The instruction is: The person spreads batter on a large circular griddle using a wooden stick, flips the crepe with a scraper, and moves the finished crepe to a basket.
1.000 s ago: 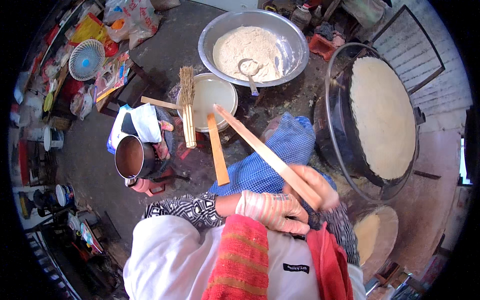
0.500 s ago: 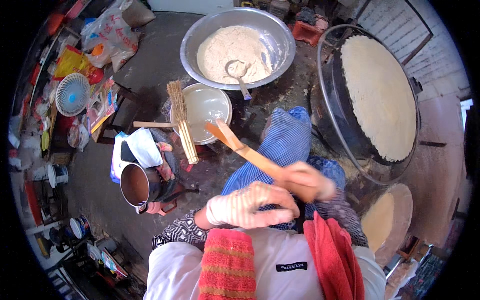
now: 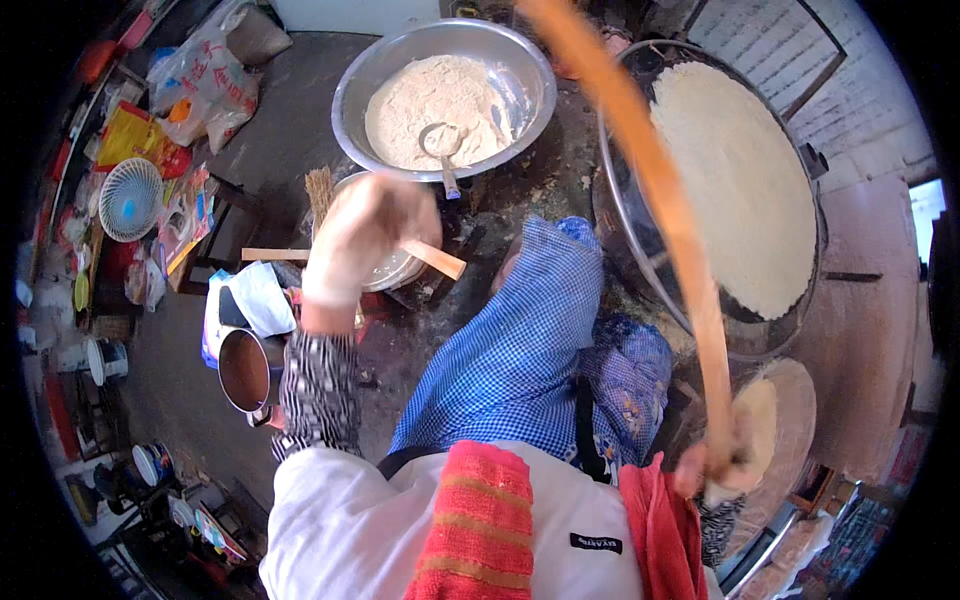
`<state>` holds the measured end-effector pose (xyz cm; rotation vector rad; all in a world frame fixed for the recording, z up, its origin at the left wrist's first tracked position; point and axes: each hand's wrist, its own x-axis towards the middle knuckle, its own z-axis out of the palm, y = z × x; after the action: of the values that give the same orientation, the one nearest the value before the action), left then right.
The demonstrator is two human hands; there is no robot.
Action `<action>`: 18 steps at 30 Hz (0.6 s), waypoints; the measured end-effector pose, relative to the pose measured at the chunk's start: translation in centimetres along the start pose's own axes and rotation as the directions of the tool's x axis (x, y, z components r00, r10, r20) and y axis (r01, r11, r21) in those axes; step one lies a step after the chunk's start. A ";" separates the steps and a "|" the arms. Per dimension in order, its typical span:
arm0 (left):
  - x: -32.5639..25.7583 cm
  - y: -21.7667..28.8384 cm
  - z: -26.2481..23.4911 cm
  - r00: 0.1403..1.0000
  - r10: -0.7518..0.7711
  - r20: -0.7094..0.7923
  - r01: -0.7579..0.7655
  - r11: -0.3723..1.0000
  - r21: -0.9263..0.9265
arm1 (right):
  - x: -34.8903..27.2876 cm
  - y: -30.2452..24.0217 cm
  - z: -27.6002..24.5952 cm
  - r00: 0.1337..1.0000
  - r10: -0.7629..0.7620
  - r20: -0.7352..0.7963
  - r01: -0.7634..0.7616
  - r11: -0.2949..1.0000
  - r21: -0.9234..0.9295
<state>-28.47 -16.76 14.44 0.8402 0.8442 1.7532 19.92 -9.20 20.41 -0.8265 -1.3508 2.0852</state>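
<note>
Short stick (image 3: 437, 258) at left, long stick (image 3: 660, 200) at right

The left hand (image 3: 372, 230), a blur, is above the bowl (image 3: 387, 275); the short stick points rightward from under it, gripped or not I can't make out. Farther right, the long stick rises from the right hand (image 3: 715, 472), which grips its lower end, slanting up and leftward past the pan (image 3: 737, 302). The flatbread (image 3: 745, 190) there lies nearer the right hand.

one long paddle (image 3: 663, 190), one ladle (image 3: 447, 163)

Plastic bag (image 3: 205, 88) — fan (image 3: 131, 200), apparently
</note>
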 end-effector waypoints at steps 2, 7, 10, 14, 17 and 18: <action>3.9 -3.3 -2.7 0.904 -0.072 -0.421 0.157 0.973 0.170 | 2.0 3.0 1.1 0.945 0.189 -0.266 -0.191 0.981 0.019; 7.8 -17.8 -13.7 0.693 -0.564 -0.450 0.412 0.821 -0.394 | 9.4 9.4 3.9 0.873 0.276 -0.402 -0.325 0.944 -0.058; 10.1 -21.4 -13.8 0.652 -0.638 -0.411 0.125 0.624 -0.771 | 10.1 11.7 4.9 0.823 0.324 -0.466 -0.375 0.927 -0.017; 9.2 -20.2 -11.9 0.687 -0.585 -0.430 0.182 0.712 -0.678 | 9.3 14.8 3.1 0.715 0.329 -0.617 -0.470 0.879 -0.076; 5.4 -16.6 -8.8 0.722 -0.509 -0.468 0.318 0.845 -0.430 | 5.5 18.8 -2.3 0.805 0.205 -0.556 -0.465 0.801 -0.378; 4.2 -15.4 -7.5 0.722 -0.496 -0.482 0.335 0.861 -0.384 | 4.7 19.0 -3.0 0.813 0.229 -0.536 -0.481 0.783 -0.394</action>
<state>-28.79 -9.70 -1.68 -0.0975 1.0478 1.6552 17.11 -11.13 0.96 -1.8261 -1.5729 1.6006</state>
